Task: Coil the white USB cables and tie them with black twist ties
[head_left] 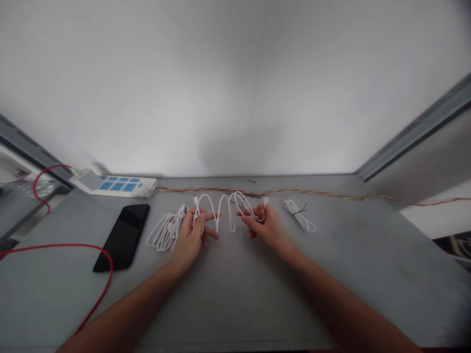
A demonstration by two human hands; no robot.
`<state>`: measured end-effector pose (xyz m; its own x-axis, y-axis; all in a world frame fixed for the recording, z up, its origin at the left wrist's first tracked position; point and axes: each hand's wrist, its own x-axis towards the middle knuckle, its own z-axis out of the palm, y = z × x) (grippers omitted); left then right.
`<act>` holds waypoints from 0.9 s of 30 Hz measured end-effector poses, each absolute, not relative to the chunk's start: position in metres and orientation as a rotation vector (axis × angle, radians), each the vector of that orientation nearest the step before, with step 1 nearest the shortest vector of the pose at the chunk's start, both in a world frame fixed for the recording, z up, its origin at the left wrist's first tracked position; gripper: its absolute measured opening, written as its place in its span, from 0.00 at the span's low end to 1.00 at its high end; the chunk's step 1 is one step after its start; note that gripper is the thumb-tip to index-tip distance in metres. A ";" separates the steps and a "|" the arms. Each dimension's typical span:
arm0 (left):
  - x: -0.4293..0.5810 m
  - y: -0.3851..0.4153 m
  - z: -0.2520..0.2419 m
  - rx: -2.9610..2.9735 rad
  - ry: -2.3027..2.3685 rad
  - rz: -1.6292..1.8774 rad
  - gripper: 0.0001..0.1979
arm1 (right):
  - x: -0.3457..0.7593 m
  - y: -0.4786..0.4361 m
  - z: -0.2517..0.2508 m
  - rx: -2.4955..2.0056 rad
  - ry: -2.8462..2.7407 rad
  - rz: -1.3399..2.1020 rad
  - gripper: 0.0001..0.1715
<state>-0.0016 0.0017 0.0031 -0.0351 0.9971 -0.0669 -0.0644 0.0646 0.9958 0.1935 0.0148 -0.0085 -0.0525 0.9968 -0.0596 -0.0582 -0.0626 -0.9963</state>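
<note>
A white USB cable (231, 215) stretches in loose loops between my two hands, above the grey table. Near one plug end, my left hand (193, 235) pinches it between thumb and finger, with the other fingers spread. The opposite plug stands up from my right hand (263, 225), whose thumb and fingers are closed around the cable. Left of my left hand lies a pile of coiled white cables (167, 233), partly hidden by that hand. To the right of my right hand rests a white cable bundle (300, 215) bound with a black twist tie.
A black phone (123, 238) lies at left, crossed by a red cable (73, 245). Behind it is a power strip (121, 185) with a white charger (88, 179) plugged in. A twisted red-yellow wire (324, 192) and several black twist ties (239, 198) lie along the back, before a white wall.
</note>
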 end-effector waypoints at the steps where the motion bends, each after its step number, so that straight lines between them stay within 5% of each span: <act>1: -0.002 0.002 0.003 1.097 1.216 1.218 0.14 | 0.194 0.015 -0.008 -1.184 -1.173 1.320 0.31; 27: -0.002 0.000 0.004 1.142 1.213 1.195 0.13 | 0.195 0.014 -0.009 -1.180 -1.178 1.314 0.32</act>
<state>-0.0024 0.0001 0.0040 -0.0078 0.9987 -0.0500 -0.0357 0.0497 0.9981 0.1947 0.0140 -0.0090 -0.0539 0.9972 -0.0520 -0.0567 -0.0551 -0.9969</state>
